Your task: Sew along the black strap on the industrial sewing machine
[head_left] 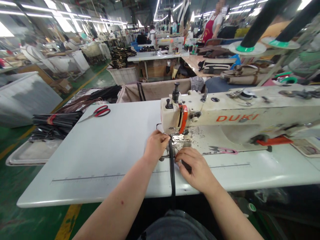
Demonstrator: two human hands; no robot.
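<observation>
A narrow black strap (172,173) runs from the table's front edge up to the presser foot (178,138) of a white DUKI sewing machine (225,113). My left hand (155,145) rests just left of the foot, its fingers pinched on the strap's far end. My right hand (195,168) lies to the right of the strap, fingers curled, pressing its edge and a small dark piece against the white table (100,150).
Red-handled scissors (98,112) lie at the table's far left. Bundles of black straps (56,123) sit on a tray beyond the left edge. A pink tool (226,151) lies under the machine arm. Other workstations and a person in a red apron (212,26) stand behind.
</observation>
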